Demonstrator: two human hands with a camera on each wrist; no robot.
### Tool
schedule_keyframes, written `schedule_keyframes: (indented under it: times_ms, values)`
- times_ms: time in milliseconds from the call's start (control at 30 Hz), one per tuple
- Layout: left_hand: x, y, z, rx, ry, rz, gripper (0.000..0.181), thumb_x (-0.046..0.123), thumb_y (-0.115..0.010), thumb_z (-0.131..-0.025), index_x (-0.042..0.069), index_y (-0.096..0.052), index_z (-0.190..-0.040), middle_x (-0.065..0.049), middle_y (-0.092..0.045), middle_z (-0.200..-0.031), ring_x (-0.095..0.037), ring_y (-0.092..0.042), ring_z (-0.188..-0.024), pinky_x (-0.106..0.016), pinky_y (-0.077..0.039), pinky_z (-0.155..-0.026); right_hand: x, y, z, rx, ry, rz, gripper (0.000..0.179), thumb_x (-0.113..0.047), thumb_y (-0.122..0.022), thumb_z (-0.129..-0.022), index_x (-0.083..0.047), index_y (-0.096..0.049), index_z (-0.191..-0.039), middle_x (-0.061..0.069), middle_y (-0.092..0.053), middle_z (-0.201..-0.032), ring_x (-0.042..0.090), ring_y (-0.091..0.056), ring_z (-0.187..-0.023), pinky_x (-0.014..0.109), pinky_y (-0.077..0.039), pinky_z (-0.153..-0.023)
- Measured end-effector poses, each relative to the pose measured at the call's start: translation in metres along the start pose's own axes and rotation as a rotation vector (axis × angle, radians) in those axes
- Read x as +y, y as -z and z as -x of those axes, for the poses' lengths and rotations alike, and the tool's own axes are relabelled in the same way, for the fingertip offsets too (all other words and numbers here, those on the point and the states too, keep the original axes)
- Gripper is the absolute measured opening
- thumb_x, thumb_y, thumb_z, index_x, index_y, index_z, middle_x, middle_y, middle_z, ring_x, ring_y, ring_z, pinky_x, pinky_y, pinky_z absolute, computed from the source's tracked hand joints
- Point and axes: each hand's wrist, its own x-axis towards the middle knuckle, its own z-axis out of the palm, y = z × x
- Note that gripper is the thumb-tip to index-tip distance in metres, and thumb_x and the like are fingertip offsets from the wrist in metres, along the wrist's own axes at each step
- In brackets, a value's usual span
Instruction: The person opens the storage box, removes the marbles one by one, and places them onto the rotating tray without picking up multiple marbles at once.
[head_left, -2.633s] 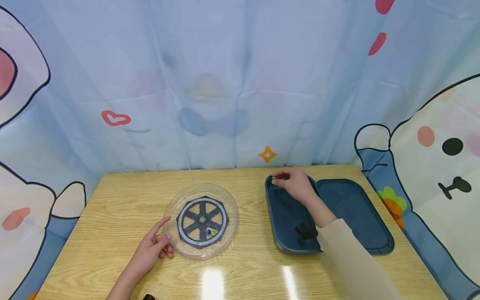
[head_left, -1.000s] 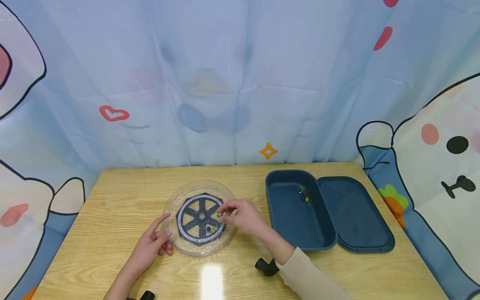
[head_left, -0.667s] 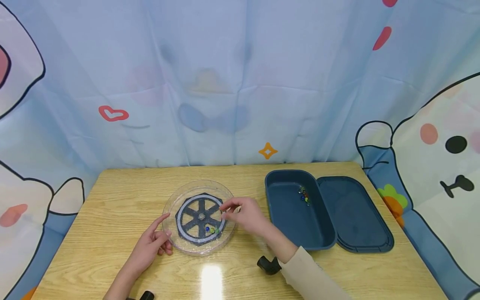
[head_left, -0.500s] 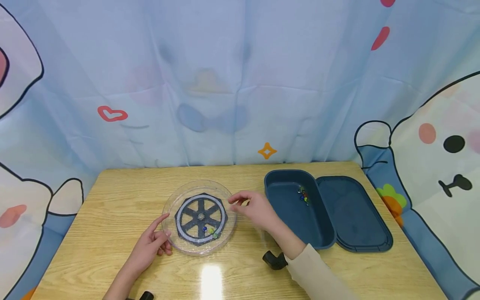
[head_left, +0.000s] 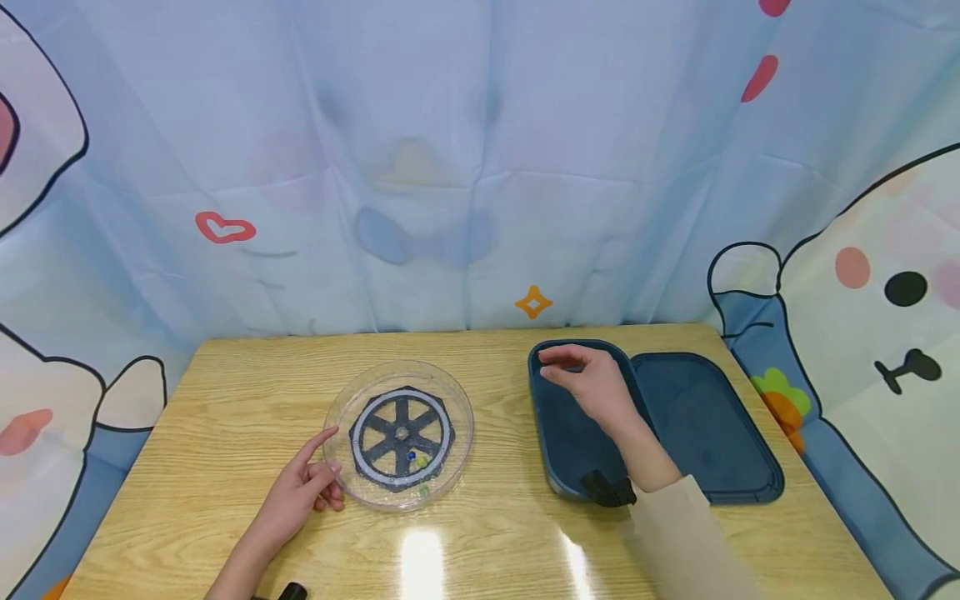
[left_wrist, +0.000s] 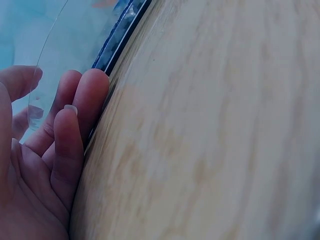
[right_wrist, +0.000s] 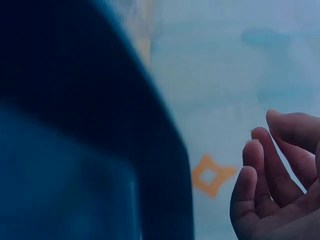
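I have the left hand (head_left: 300,485) at the near-left rim of a round dish (head_left: 459,400), loose, index finger straight, its tip and the thumb's resting against the edge, the other fingers bent below. My right hand (head_left: 588,383) is released: it hangs over the far end of a blue tray (head_left: 564,433), fingers softly curved, a visible gap between thumb and forefinger.

For room, I get a wide strip of worktop (head_left: 255,392) between dish and tray, and more wood left of the dish. The far side is tighter, with the tray's end near the back edge and the curtain (head_left: 420,100) just behind. A flat lid (head_left: 712,421) lies close along the tray's right side, its outer border near the worktop's right edge.

The dish is clear and shallow, thin-walled. Within its outline I see a dark six-spoked wheel (head_left: 402,434) with a pale ring; whether it sits inside or underneath, I can't tell. A small glossy blue ball (head_left: 412,457) and a yellow-green ball (head_left: 422,461) sit over the wheel's near part; a green ball (head_left: 424,491) lies outside the ring, close to the near wall. The tray is smooth, matte and deep, with rounded corners; the worktop shows pale, streaky grain with glossy reflections.
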Motion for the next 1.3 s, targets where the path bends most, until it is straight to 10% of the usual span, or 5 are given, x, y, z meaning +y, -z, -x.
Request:
schedule_keyframes:
  times_ms: [400, 767, 1300]
  values:
    - [-0.003, 0.001, 0.001, 0.002, -0.002, -0.007, 0.058, 0.014, -0.057, -0.102, 0.022, -0.032, -0.154, -0.016, -0.064, -0.074, -0.028, -0.068, -0.064, -0.029, -0.051, -0.059, 0.042, 0.024, -0.006, -0.021, -0.201, -0.161, 0.044, -0.003, -0.059, -0.099, 0.001, -0.051, -0.142, 0.023, -0.052, -0.141, 0.036, -0.047, -0.132, 0.047, -0.037, -0.108]
    - [-0.002, 0.0, 0.001, -0.001, -0.007, -0.004, 0.058, 0.014, -0.057, -0.102, 0.022, -0.032, -0.154, -0.017, -0.064, -0.074, -0.027, -0.068, -0.064, -0.029, -0.051, -0.059, 0.05, 0.027, -0.015, -0.06, -0.381, -0.027, 0.06, -0.002, -0.049, -0.096, -0.002, -0.033, -0.154, 0.027, -0.024, -0.158, 0.043, -0.024, -0.144, 0.058, -0.031, -0.109]
    - [-0.001, 0.0, 0.0, 0.005, -0.006, -0.007, 0.058, 0.013, -0.056, -0.103, 0.02, -0.032, -0.155, -0.016, -0.064, -0.074, -0.027, -0.068, -0.064, -0.028, -0.051, -0.059, 0.058, 0.016, -0.021, -0.146, -0.312, 0.032, 0.052, 0.004, -0.052, -0.094, 0.006, -0.044, -0.146, 0.028, -0.041, -0.147, 0.043, -0.041, -0.133, 0.055, -0.038, -0.103]
